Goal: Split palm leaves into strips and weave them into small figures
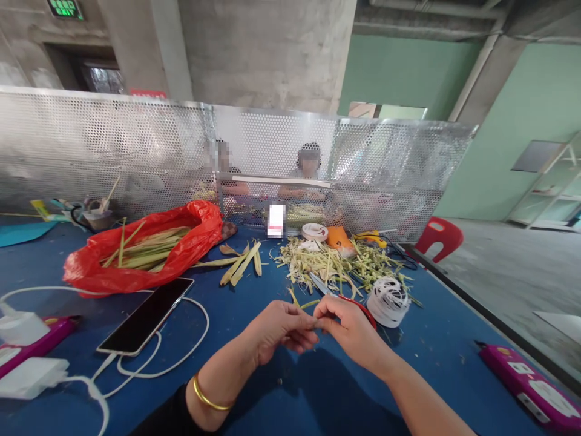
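My left hand [282, 330], with a gold bangle [209, 396] at the wrist, pinches its thumb and fingers together over the blue table [218, 351]. My right hand [347, 330] is closed too, its fingertips meeting those of the left. Whatever lies between the fingertips is too small to make out. Just beyond the hands, a short yellow-green leaf strip [310, 304] shows. Scissors [321, 284] with red handles lie behind the right hand, partly hidden by it. To the right of them stands a roll of white strip [388, 303].
A pile of leaf scraps [318, 264] lies beyond the hands, with a tape roll [315, 232] and orange packet [340, 240]. Left are a red bag [140, 281] of long leaves, a phone [147, 316] and white cables. A perforated metal screen [281, 139] stands behind; people sit beyond it.
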`<state>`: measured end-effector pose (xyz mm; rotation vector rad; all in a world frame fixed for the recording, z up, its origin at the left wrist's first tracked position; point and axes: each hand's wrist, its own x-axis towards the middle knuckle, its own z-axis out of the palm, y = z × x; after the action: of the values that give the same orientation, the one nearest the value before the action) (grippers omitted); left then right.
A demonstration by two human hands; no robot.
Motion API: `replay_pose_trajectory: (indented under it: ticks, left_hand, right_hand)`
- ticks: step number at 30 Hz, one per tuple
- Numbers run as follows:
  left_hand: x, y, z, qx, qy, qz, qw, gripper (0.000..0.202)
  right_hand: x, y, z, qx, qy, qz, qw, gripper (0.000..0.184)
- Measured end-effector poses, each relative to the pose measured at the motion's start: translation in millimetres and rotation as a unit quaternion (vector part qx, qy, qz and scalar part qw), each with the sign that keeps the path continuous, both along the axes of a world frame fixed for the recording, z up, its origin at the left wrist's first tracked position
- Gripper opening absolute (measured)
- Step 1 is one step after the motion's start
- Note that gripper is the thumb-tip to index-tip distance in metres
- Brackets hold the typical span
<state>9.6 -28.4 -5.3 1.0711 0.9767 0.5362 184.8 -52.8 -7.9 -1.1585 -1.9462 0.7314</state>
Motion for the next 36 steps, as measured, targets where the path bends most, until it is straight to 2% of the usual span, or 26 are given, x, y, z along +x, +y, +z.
replay_pose_trajectory:
  ticks: [4,8,17,25,29,31,33,34,36]
  left_hand:
    - [-6.1,2.9,2.0,0.003,0.03,-0.063,0.998,0.026]
    - [-7.0,3.5,-2.6,0.003,0.022,-0.089,0.996,0.025]
    - [-1.3,3.6,-9.0,0.099,0.049,-0.026,0.994,0.028]
    - [-3.2,8.9,-11.4,0.097,0.041,-0.042,0.994,0.028]
    - [1.1,9.3,-11.1,0.101,0.032,-0.013,0.994,0.033]
    - [5.5,7.7,-11.8,0.109,0.027,0.004,0.994,0.036]
    - [10.7,5.1,-13.7,0.123,0.023,0.017,0.992,0.036]
    - [13.2,3.8,-15.0,0.131,0.022,0.021,0.991,0.036]
    - [17.6,1.4,-18.2,0.142,0.024,0.026,0.989,0.034]
  right_hand:
    - [0.8,-2.2,2.0,-0.007,-0.024,0.042,0.999,0.019]
    - [0.4,-3.0,0.5,0.003,-0.034,0.06,0.998,0.021]
    - [0.6,2.7,-6.2,0.011,-0.028,0.005,1.0,0.018]
    - [1.0,2.7,-1.9,-0.004,0.007,0.01,1.0,0.017]
    - [1.9,6.9,0.3,-0.028,0.049,0.002,0.998,0.012]
    - [7.8,10.4,2.4,-0.012,0.045,-0.04,0.998,0.013]
    - [20.9,12.3,4.6,0.044,0.029,-0.127,0.991,0.014]
    - [30.3,12.0,5.2,0.08,0.022,-0.18,0.98,0.015]
    - [52.8,8.5,4.9,0.159,0.004,-0.312,0.937,0.018]
